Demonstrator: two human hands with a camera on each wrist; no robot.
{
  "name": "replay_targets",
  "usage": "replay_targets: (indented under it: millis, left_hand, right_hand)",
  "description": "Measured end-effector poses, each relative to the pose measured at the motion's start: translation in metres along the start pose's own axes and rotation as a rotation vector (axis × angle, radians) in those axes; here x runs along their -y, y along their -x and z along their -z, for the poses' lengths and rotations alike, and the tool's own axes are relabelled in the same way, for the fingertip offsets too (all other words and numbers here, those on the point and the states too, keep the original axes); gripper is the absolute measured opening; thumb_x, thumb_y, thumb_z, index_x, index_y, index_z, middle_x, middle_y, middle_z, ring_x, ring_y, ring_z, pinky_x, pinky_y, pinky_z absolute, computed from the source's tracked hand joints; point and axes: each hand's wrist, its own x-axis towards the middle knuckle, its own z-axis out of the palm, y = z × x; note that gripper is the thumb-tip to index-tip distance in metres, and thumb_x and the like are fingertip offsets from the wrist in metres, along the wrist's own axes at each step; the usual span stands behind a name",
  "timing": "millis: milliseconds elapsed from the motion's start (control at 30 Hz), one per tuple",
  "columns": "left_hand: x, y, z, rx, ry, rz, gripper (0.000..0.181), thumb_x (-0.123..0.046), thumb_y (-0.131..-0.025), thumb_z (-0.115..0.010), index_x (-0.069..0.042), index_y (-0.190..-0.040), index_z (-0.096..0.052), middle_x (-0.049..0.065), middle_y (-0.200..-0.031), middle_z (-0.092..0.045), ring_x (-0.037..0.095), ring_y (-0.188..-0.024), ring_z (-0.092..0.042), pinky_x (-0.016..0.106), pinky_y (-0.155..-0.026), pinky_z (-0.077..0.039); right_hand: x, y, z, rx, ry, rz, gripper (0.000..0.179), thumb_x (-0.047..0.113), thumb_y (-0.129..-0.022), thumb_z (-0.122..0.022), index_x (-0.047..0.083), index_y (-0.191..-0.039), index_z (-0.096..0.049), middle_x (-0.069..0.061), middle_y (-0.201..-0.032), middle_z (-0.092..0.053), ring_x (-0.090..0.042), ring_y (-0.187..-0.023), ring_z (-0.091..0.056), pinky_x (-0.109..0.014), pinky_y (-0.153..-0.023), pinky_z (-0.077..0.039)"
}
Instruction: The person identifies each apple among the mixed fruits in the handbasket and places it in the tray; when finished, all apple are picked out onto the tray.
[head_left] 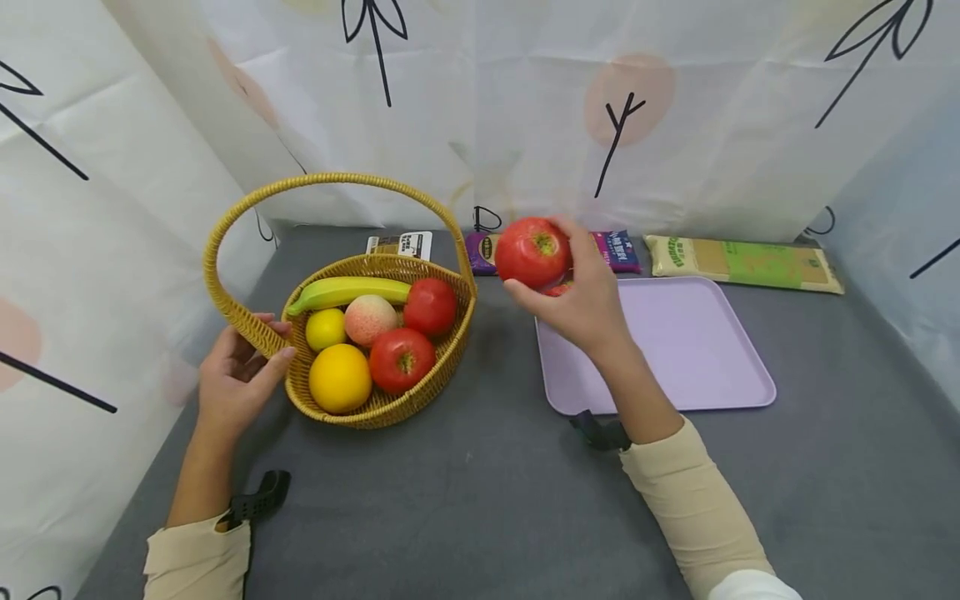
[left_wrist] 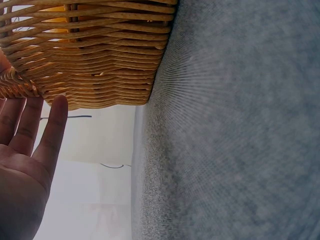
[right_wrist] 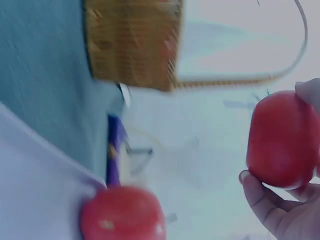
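My left hand grips the wicker basket at the foot of its handle, thumb in front and fingers behind. In the left wrist view, the fingers reach up to the woven side. The basket holds a banana, a lemon, a peach, an orange and two red apples. My right hand holds another red apple in the air between thumb and fingers. Beneath it, a further apple sits at the corner of the lilac tray, mostly hidden by the hand in the head view.
Along the back edge of the grey table lie a small brown-and-white packet, a purple packet and a long green-and-beige packet. A patterned white cloth hangs behind them. The basket's tall handle arches over the fruit.
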Motion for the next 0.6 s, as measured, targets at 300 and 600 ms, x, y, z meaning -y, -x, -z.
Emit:
replay_targets:
  millis: [300,600]
  left_hand:
    - [-0.002,0.0,0.0,-0.006,-0.018,0.017,0.051,0.019,-0.084,-0.065,0.001,-0.131,-0.059,-0.002,-0.118,-0.072,0.006,-0.11,-0.07,0.01,-0.092,-0.055]
    - [0.001,0.001,0.001,0.003,-0.013,-0.01,0.051,0.02,-0.084,-0.064,0.003,-0.131,-0.058,0.0,-0.118,-0.072,0.007,-0.11,-0.07,0.011,-0.092,-0.055]
  right_hand:
    - [-0.021,-0.013,0.044,-0.082,0.041,-0.185,0.084,0.032,-0.081,-0.084,0.019,-0.15,-0.038,-0.006,-0.15,-0.051,-0.025,-0.137,-0.049,-0.056,-0.104,-0.055]
    - [-0.058,-0.018,0.071,0.051,0.185,-0.428,0.093,0.03,-0.083,-0.083,0.015,-0.157,-0.028,-0.017,-0.155,-0.043,-0.04,-0.143,-0.042,-0.065,-0.105,-0.051]
